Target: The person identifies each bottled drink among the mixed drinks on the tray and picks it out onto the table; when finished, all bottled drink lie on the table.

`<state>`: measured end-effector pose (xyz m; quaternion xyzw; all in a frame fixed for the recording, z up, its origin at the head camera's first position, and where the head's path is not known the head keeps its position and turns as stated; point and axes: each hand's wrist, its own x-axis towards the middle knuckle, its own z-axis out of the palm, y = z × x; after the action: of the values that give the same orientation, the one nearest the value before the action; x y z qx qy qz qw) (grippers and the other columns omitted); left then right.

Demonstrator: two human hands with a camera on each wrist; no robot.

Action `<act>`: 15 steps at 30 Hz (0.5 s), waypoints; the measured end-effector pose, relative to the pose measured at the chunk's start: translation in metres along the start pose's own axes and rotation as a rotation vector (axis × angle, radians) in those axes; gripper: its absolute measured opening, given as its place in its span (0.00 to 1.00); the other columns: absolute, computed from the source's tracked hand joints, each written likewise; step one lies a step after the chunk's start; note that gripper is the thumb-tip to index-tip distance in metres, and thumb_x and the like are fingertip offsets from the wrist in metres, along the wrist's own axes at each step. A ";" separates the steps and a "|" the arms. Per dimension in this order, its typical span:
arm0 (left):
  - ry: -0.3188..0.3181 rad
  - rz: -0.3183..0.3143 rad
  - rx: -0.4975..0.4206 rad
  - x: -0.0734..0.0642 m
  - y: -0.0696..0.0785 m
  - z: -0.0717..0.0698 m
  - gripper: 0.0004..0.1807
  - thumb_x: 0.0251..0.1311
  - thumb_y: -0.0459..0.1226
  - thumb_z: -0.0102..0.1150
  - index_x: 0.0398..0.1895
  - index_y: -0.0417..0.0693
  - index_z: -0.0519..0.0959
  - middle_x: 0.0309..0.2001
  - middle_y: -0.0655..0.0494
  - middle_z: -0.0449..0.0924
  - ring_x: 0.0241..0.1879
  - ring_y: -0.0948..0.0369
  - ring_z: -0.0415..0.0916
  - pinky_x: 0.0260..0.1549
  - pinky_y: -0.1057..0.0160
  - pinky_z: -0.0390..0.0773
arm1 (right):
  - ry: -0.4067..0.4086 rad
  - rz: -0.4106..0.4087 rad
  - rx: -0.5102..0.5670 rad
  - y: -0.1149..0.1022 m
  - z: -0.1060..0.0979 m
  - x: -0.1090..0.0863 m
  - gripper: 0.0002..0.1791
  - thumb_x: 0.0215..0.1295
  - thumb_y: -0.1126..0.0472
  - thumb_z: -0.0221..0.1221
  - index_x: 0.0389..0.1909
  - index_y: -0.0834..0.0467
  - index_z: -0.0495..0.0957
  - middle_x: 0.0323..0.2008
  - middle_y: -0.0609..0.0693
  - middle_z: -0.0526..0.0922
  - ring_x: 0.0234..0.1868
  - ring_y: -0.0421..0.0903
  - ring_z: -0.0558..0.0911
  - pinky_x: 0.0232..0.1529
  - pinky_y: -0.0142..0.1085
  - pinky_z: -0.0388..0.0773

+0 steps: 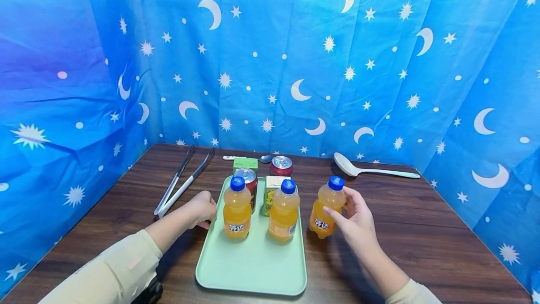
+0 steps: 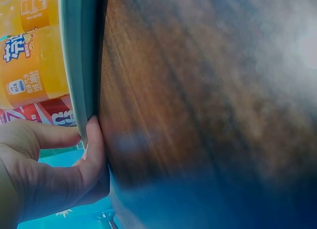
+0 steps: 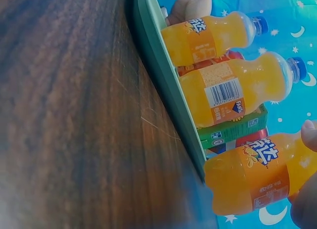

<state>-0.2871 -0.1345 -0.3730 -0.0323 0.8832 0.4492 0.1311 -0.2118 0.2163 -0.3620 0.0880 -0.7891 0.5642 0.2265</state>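
Note:
My left hand [image 1: 205, 208] pinches the left rim of a light green tray [image 1: 253, 266]; in the left wrist view its thumb and fingers meet at the rim. To the right of the tray, my right hand [image 1: 357, 219] grips an orange soda bottle [image 1: 321, 220] with a blue cap, upright, thumb on the near side. Two matching orange soda bottles stand on the tray, one at left [image 1: 237, 215] and one at right [image 1: 283, 219]. Behind them are a red can [image 1: 252, 183] and a green-and-white drink carton [image 1: 270, 196], both partly hidden.
Metal tongs [image 1: 183, 184] lie left of the tray. Beyond the tray's far end are a green box [image 1: 245, 164], another red can [image 1: 281, 167] and a spoon [image 1: 266, 158]. A pale ladle [image 1: 358, 169] lies at the back right. Blue curtains [image 1: 270, 60] border the wooden table [image 1: 413, 229].

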 end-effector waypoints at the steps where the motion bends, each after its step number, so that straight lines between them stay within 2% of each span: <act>1: -0.002 0.001 -0.002 0.000 0.000 0.000 0.12 0.46 0.18 0.50 0.33 0.34 0.65 0.33 0.45 0.67 0.27 0.54 0.72 0.20 0.59 0.80 | 0.001 -0.001 0.001 0.000 0.000 0.001 0.29 0.55 0.65 0.66 0.57 0.59 0.66 0.55 0.51 0.75 0.55 0.45 0.74 0.52 0.26 0.70; 15: -0.010 -0.010 -0.014 0.002 0.000 0.000 0.12 0.47 0.18 0.50 0.30 0.36 0.62 0.31 0.45 0.65 0.26 0.55 0.70 0.21 0.58 0.80 | 0.026 -0.031 0.004 0.006 0.003 0.011 0.29 0.55 0.66 0.66 0.57 0.62 0.66 0.54 0.52 0.75 0.54 0.45 0.74 0.52 0.25 0.70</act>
<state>-0.2890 -0.1344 -0.3734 -0.0355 0.8791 0.4550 0.1377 -0.2252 0.2168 -0.3631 0.0934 -0.7835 0.5631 0.2454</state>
